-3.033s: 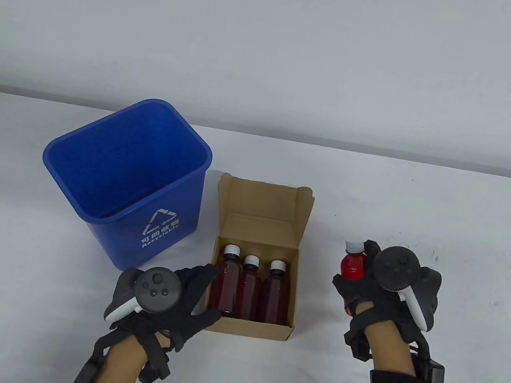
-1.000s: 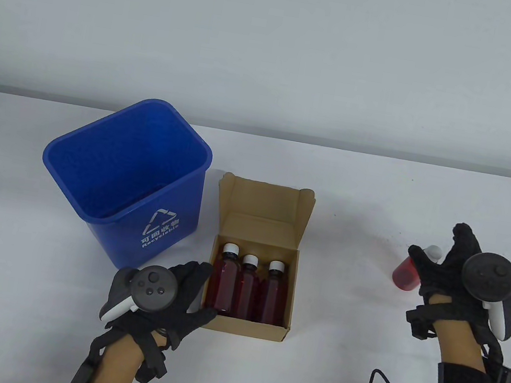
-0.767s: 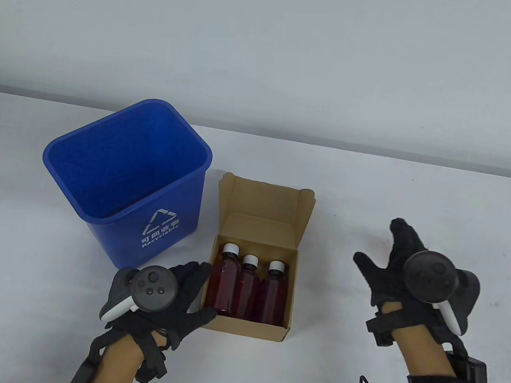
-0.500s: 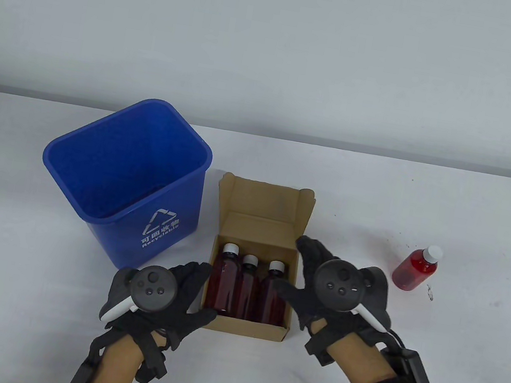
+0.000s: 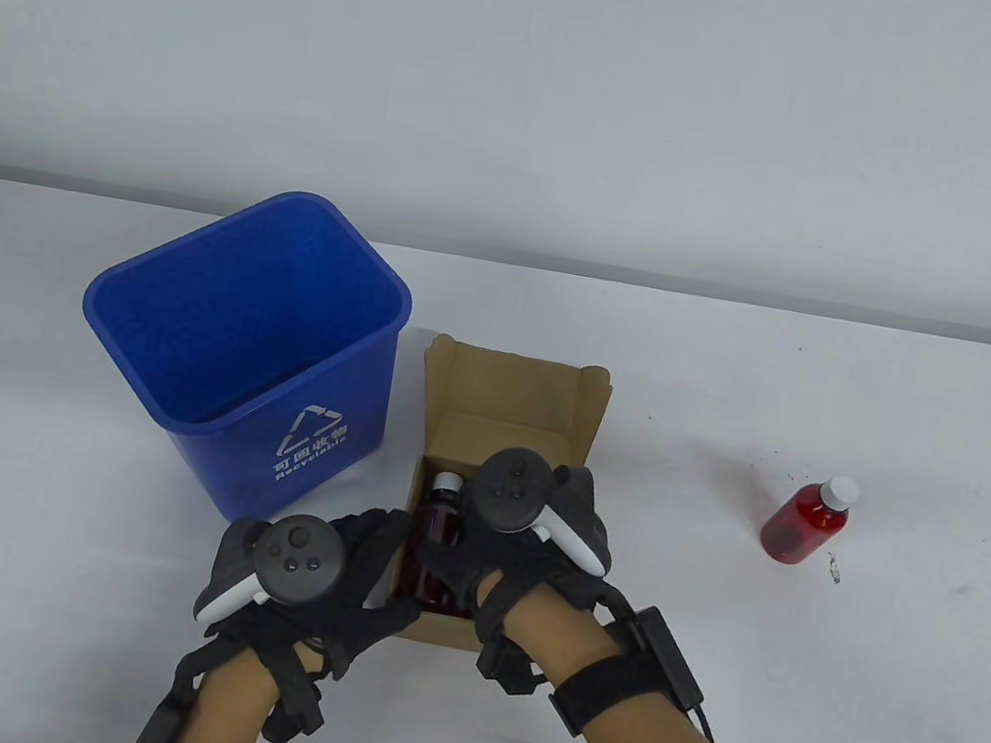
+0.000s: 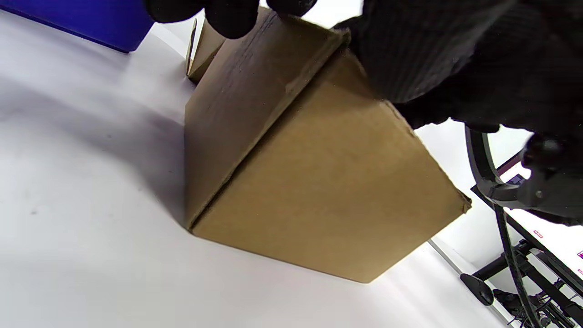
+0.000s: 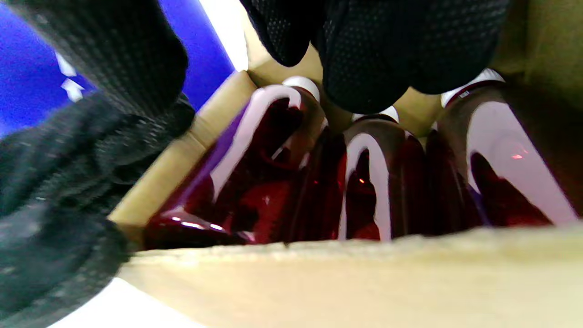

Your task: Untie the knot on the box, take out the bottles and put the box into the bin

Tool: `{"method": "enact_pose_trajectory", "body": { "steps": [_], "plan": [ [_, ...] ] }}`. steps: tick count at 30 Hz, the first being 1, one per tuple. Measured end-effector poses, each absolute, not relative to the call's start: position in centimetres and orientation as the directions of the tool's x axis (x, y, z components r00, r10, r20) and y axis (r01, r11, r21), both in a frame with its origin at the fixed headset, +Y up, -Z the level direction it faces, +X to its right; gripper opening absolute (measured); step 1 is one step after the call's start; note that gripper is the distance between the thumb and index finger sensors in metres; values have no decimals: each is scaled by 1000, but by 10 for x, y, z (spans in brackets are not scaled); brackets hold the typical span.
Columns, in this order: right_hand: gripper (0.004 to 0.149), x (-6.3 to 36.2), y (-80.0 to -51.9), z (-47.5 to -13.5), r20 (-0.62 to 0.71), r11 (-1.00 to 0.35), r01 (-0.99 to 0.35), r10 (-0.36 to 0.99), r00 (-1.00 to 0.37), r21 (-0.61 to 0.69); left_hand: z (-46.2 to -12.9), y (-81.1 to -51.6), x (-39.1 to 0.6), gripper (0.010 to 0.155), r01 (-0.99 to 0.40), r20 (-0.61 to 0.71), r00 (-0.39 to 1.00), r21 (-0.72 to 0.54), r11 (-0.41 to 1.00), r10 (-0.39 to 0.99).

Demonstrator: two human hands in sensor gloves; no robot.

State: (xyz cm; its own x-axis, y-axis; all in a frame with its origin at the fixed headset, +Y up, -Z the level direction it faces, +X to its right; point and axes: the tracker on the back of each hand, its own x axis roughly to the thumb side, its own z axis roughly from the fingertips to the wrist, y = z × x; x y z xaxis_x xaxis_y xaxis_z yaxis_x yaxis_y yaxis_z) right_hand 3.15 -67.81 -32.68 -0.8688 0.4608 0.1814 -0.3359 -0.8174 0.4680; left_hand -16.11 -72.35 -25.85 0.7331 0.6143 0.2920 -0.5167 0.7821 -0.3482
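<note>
The open cardboard box (image 5: pixel 511 393) is sitting mid-desk, at 3 o'clock of the blue bin (image 5: pixel 240 350). The right wrist view is showing three dark red bottles (image 7: pixel 364 182) lying inside, where the table view is hiding two under the right hand (image 5: pixel 517 535); whether its grip is closing on one, I cannot tell. The left hand (image 5: pixel 332 571) is pinching the box's near left corner. A fourth bottle (image 5: pixel 806 519) is standing at 3 o'clock, well apart.
</note>
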Motion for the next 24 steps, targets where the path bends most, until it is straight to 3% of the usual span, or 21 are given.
{"method": "enact_pose_trajectory", "body": {
  "steps": [11, 17, 21, 24],
  "plan": [
    [84, 23, -702, -353, 47, -716, -326, 447, -893, 618, -259, -725, -161, 92, -530, 286, 719, -362, 767, 633],
    [95, 23, -714, -361, -9, -555, -308, 476, -880, 772, -260, -725, -161, 91, -532, 285, 713, -375, 759, 640],
    [103, 18, -715, -362, 13, -543, -262, 450, -893, 798, -260, -725, -161, 92, -542, 279, 706, -380, 750, 651],
    [102, 17, -716, -362, -13, -534, -301, 477, -879, 790, -261, -725, -160, 92, -540, 280, 709, -376, 753, 648]
  ]
}}
